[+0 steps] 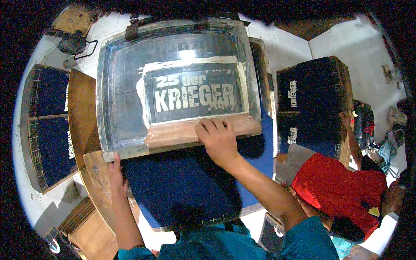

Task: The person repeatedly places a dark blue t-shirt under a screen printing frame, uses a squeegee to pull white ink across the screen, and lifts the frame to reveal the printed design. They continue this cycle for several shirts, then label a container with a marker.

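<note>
From my remote feed I log one framed screen (130, 151) over one blue cloth (195, 186); one wooden squeegee (173, 135) along its lower inner edge. My right hand (218, 141) clamps the squeegee; my left hand (117, 174) touches the screen's lower-left corner, pinch undeterminable. Flanking printed panels (312, 78): four, two per side

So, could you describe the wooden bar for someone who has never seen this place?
Start from the large framed screen in the middle of the view. Across its near side, the right hand grips a wooden bar. Its reddish-brown wood sets it apart from the greyish frame.
</note>
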A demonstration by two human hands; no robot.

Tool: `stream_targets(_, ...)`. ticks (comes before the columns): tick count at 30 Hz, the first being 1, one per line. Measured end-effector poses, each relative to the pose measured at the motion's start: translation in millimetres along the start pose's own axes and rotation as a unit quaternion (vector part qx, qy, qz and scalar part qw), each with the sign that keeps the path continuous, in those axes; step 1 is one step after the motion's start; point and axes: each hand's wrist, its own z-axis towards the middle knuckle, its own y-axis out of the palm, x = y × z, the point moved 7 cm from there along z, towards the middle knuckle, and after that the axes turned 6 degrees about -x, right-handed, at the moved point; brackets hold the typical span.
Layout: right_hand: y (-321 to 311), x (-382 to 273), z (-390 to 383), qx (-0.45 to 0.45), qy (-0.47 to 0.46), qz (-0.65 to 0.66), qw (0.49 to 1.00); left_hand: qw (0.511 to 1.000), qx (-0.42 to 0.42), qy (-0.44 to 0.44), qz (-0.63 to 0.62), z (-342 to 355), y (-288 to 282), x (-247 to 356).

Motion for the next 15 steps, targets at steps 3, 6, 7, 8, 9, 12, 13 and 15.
stream_targets(3,-7,13,12,0.015,-0.001,0.031,0.999,1.000,-0.001,0.029,-0.010,-2,1,8)
stream_targets(6,-14,25,35,-0.063,0.001,0.010,0.998,0.999,0.031,0.006,-0.011,-10,-4,8)
stream_targets(7,-18,28,45,-0.104,0.002,0.001,0.995,0.999,0.022,0.025,0.024,-14,-3,15)
stream_targets(8,-17,36,63,-0.167,0.017,0.040,0.985,0.998,0.027,0.035,0.047,-16,-1,19)
stream_targets(9,-17,43,75,-0.230,0.034,0.076,0.970,0.997,0.036,0.039,0.061,-19,1,25)
stream_targets(12,-37,43,96,-0.246,-0.021,0.135,0.960,0.997,0.031,0.055,0.040,-32,16,36)
stream_targets(13,-38,44,97,-0.258,-0.004,0.123,0.958,0.997,0.037,0.058,0.039,-35,20,40)
stream_targets(15,-40,44,85,-0.285,0.030,0.098,0.953,0.996,0.020,0.084,0.036,-44,28,47)
